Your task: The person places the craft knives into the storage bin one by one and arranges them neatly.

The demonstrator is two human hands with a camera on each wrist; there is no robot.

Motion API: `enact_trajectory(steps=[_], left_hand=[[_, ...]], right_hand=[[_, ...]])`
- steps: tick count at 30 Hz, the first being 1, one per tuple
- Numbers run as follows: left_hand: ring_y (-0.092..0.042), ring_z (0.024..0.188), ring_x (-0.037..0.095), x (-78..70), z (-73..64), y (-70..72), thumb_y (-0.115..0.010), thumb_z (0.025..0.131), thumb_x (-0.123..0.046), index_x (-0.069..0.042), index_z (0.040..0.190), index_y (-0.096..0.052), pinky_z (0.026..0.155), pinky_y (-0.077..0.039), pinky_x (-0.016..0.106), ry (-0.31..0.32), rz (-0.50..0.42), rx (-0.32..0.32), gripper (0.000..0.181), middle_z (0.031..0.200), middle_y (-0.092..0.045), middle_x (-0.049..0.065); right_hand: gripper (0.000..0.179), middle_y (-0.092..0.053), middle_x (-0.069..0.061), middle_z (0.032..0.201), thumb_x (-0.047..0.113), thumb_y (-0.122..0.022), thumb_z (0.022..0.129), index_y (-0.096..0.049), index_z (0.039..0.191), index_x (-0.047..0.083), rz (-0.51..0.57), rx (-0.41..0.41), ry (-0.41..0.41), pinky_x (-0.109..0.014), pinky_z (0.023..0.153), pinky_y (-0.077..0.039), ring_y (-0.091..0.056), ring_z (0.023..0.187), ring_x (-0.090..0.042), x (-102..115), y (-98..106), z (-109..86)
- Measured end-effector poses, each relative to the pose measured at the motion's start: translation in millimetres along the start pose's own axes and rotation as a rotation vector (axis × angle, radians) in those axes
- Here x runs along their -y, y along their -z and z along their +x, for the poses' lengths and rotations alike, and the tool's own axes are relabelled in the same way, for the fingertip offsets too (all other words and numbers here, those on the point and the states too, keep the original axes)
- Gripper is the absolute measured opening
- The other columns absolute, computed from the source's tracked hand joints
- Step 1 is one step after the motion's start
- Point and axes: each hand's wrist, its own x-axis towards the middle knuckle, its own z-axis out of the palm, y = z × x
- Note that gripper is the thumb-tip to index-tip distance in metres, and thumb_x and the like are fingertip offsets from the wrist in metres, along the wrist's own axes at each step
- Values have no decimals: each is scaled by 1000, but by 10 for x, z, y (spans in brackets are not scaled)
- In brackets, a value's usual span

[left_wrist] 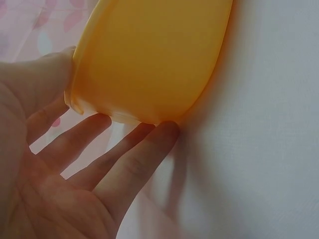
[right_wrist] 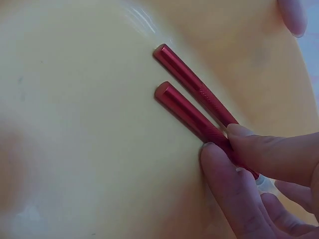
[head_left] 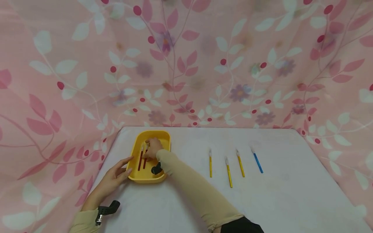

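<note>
My right hand [head_left: 154, 148] reaches into the yellow tray [head_left: 148, 180]. Thumb and index finger pinch a red craft knife [right_wrist: 188, 113] around its knurled part, with the clear cap end partly behind the fingers. Alongside it on the tray floor lies a second red craft knife [right_wrist: 192, 79], nearly parallel; the thumb tip is very close to it. My left hand [head_left: 112, 178] is at the tray's left side. Its fairly straight fingers touch the outer wall, and the thumb [left_wrist: 55, 74] rests by the rim.
Right of the tray, several capped craft knives lie apart on the white table [head_left: 291, 194]: a yellow one [head_left: 210, 166], another yellow one [head_left: 229, 176], a further yellow one [head_left: 241, 166] and a blue one [head_left: 258, 162]. A pink floral cloth [head_left: 198, 64] hangs behind the table.
</note>
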Motion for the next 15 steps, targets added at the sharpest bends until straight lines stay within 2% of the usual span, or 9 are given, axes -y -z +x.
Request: enact_trajectory(steps=[6,8,11,15], left_hand=[[-52,145,51,6,3,-22,-66,112,-30,-16,168,-41,102,-61,41,-15,6,1,63,176,-31,18],[-53,144,51,13,2,-22,-66,112,-30,-15,168,-41,102,-61,40,-18,13,-1,63,176,-32,19],[-54,143,51,29,-1,-12,-66,112,-30,-15,168,-41,101,-61,40,-28,25,-6,63,175,-33,19],[-55,141,51,44,0,6,-66,112,-30,-14,168,-42,101,-61,40,-38,37,-12,63,174,-34,20]], right_hand=[[77,-68,-11,134,10,-99,82,-63,150,7,91,28,-13,-32,94,-62,-65,120,-27,-16,70,-37],[76,-69,-11,134,13,-98,84,-63,151,7,97,21,-3,-33,98,-59,-66,119,-26,-10,115,-63],[74,-69,-12,135,13,-96,87,-61,152,6,135,9,5,-33,96,-61,-68,112,-24,25,201,-127],[73,-63,-18,141,2,-90,91,-56,156,4,317,39,-16,-43,82,-67,-79,94,-31,115,335,-251]])
